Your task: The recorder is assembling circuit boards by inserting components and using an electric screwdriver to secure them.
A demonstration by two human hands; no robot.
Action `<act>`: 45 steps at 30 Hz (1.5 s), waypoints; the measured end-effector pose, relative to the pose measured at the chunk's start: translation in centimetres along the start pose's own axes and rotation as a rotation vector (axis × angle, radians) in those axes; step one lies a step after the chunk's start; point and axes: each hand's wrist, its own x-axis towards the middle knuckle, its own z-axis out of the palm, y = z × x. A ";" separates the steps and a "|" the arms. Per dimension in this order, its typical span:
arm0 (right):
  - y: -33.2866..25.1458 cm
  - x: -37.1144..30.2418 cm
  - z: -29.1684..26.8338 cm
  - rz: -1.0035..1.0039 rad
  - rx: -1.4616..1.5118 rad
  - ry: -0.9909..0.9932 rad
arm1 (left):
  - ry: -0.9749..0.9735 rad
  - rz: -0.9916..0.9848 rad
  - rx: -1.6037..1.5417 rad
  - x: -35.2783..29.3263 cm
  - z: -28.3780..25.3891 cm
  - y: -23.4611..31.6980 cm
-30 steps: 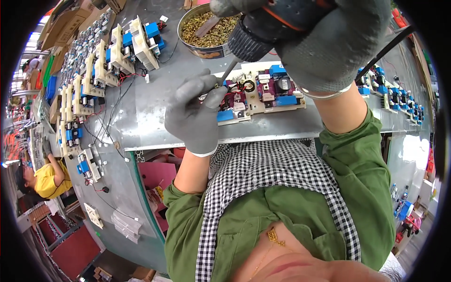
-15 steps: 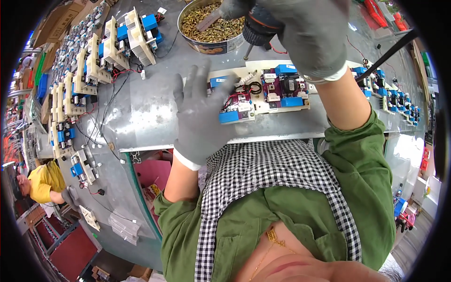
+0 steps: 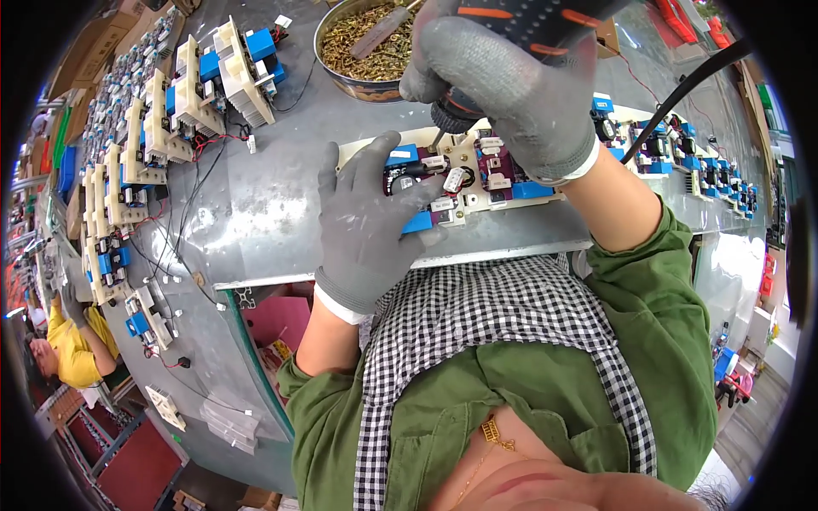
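Both the left hand [image 3: 366, 226] and the right hand [image 3: 511, 89] wear grey knit gloves with white cuffs; green sleeves are pushed up, over a black-and-white checked apron, with a thin gold necklace

Bright, even daylight with soft glare on the metal table [image 3: 256, 213] and washed-out highlights at right. Strong fisheye bending toward a black rim. Sharp at centre, slightly soft at frame edges.
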 end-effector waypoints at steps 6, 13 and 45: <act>0.9 -0.3 -0.7 -0.044 -0.160 -0.256 | 0.012 0.013 0.010 0.0 -0.1 0.2; 3.4 1.7 0.7 -0.603 -0.113 0.002 | 0.014 0.033 0.021 0.2 0.1 0.5; -0.8 2.6 -1.8 -0.330 0.308 -0.142 | -0.123 -0.009 -0.040 5.6 -5.4 -2.5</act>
